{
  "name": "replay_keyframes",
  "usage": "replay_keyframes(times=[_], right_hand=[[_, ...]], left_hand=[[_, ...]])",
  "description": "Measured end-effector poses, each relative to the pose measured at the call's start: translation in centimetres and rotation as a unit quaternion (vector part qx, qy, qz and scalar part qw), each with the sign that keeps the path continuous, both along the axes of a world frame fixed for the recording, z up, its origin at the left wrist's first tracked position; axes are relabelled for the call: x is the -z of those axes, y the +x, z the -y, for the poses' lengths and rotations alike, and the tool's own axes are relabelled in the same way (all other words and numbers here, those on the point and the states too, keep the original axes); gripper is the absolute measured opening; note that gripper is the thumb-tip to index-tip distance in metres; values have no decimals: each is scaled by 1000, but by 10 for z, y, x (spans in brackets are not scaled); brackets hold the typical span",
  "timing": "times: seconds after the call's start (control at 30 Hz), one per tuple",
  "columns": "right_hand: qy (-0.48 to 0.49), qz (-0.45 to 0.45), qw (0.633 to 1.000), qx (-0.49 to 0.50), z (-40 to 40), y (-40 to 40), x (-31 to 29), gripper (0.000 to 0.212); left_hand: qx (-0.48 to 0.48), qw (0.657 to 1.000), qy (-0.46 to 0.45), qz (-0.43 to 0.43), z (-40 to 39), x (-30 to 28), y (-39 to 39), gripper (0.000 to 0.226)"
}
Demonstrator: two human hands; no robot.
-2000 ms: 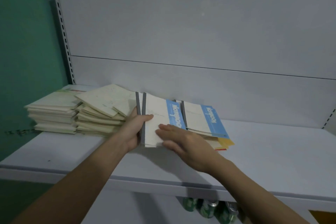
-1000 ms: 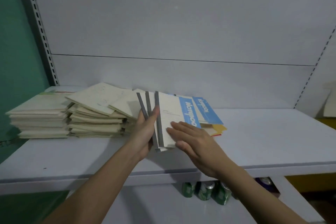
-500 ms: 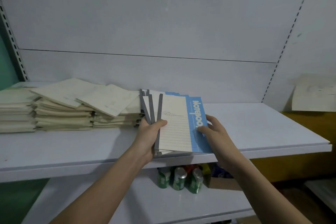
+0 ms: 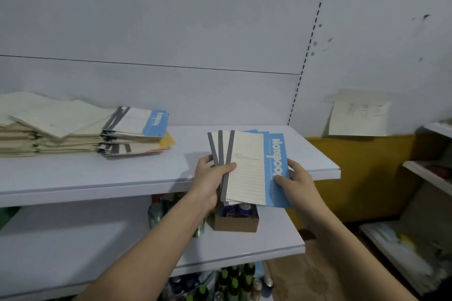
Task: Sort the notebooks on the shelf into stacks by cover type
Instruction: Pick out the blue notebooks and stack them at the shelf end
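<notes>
Above the front edge of the pale grey metal shelf (image 4: 73, 178), toward its right end, both hands held a small fan of cream-and-blue notebooks with grey spines (image 4: 247, 168), lifted clear of the shelf surface. The left hand (image 4: 208, 183) gripped the fan at the grey spine side, thumb laid across the front cover and fingers curled behind; the right hand (image 4: 296, 183) pinched the blue band on the opposite edge, thumb on the cover. The notebooks stood nearly upright, long axis running away from the person and tilted slightly left at the top, three spines splayed apart. Well apart to the left, near the shelf's back edge, lay a stack of matching blue-banded notebooks (image 4: 137, 129), touching a stack of plain cream-covered notebooks (image 4: 49, 127) on its left. The bare stretch of shelf just behind and beside the hands looked the likelier spot for a new stack, though the matching stack lay to the left, nearer the left hand; squaring the splayed fan seemed needed before setting it down. On the lower shelf, partly hidden by the notebooks, sat a brown cardboard box of cans (image 4: 236, 221).
</notes>
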State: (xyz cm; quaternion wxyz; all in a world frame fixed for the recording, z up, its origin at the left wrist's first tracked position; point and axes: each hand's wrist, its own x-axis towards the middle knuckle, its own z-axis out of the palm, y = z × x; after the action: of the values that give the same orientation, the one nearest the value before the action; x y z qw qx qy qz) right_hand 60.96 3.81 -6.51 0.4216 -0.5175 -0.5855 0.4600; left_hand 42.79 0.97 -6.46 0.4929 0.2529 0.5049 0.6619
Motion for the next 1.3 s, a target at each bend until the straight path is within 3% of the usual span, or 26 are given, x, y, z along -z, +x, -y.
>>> replay_keyframes(times=[0.37,0.53,0.63,0.73,0.93,1.07,1.17,1.3], right_hand=[[8,15,1000,-12,-94,58,19,37],[30,87,995,-25,-183,63,22,34],[-10,86,996,-1,-243,67,26,52],[-28,88,995,37,-300,71,32,46],[-11,157,987,36,-372,85,45,27],[44,320,945,51,-403,82,48,24],[56,274,960,33,-408,85,58,35],[91,250,964,-6,-411,87,64,23]], left_hand=[[78,981,-15,-179,-90,9,66,39],[55,983,-33,-175,-175,21,78,40],[46,986,-44,-151,-228,31,86,39],[73,981,-57,-172,-275,38,89,43],[102,926,-101,-349,-345,46,90,46],[52,859,-109,-498,-365,48,109,35],[6,802,-91,-591,-367,60,120,22],[12,795,-123,-593,-372,64,118,23]])
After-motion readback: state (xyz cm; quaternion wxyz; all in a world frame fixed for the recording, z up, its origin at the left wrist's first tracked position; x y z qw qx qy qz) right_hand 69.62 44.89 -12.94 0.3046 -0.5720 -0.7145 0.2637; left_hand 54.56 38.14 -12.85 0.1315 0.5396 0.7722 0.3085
